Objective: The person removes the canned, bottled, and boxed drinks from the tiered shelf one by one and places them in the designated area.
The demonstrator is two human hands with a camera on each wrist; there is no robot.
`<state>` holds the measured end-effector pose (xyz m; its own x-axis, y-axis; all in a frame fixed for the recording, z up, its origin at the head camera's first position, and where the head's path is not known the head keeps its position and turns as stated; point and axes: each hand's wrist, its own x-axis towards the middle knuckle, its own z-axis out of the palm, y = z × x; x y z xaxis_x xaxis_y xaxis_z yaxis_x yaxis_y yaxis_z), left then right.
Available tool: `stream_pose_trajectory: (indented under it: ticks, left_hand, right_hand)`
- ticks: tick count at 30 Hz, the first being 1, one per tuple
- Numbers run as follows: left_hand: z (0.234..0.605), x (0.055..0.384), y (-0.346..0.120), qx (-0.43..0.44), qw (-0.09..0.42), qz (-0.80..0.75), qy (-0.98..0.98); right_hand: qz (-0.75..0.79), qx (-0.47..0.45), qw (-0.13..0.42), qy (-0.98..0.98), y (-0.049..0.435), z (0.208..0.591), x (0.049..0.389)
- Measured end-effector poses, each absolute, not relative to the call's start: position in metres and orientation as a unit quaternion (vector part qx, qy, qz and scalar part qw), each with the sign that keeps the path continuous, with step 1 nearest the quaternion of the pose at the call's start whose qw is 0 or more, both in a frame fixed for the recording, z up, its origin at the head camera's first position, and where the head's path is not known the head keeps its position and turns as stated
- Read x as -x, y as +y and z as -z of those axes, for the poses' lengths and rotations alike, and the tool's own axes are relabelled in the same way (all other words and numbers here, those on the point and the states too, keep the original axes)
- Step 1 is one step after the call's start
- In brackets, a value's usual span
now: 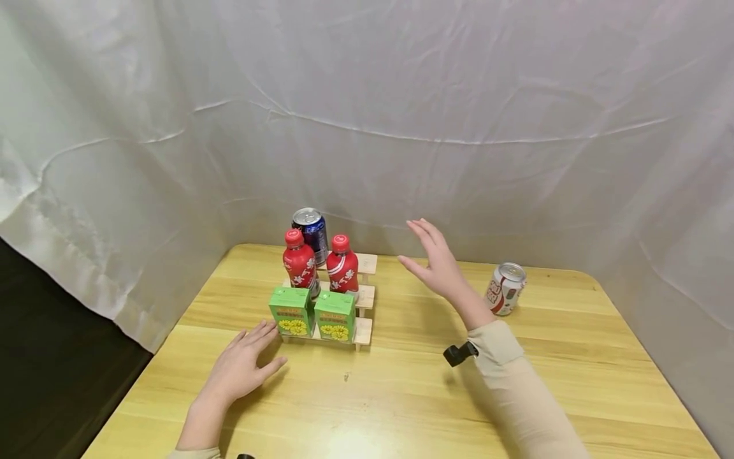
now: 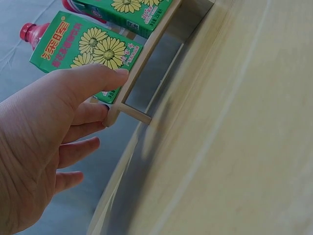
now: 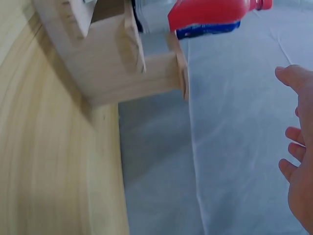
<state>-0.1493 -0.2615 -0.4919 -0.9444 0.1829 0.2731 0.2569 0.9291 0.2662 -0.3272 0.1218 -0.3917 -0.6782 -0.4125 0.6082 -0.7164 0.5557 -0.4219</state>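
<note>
A small wooden tiered rack (image 1: 365, 296) holds drinks on its steps. Two green drink cartons with yellow flowers, a left one (image 1: 292, 312) and a right one (image 1: 335, 317), stand on the lowest step. Behind them are two red-capped bottles, a left one (image 1: 300, 261) and a right one (image 1: 343, 266). A dark blue can (image 1: 310, 233) occupies the top step. Beside the rack's front left corner is my left hand (image 1: 243, 364), fingers extended; whether it touches the rack I cannot tell. My right hand (image 1: 438, 264) hovers right of the rack, fingers spread and holding nothing.
A white and red can (image 1: 506, 289) stands on the wooden table (image 1: 401, 401), right of my right forearm. Pale curtains (image 1: 436, 115) hang behind the table and at its sides. Dark cloth (image 1: 57, 350) is at the far left.
</note>
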Motion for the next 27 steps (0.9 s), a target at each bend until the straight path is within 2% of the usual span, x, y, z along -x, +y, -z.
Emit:
stream_pose_trajectory:
  ticks: [18,27]
  left_hand:
    - [0.492,0.148,-0.263,0.100,0.105,0.163,-0.976]
    - [0.491,0.150,-0.261,0.105,0.108,0.160,-0.975]
  right_hand:
    - [-0.354,-0.339,0.208,-0.846,0.059,0.365,0.334]
    - [-0.360,-0.327,0.170,-0.857,0.042,0.364,0.349]
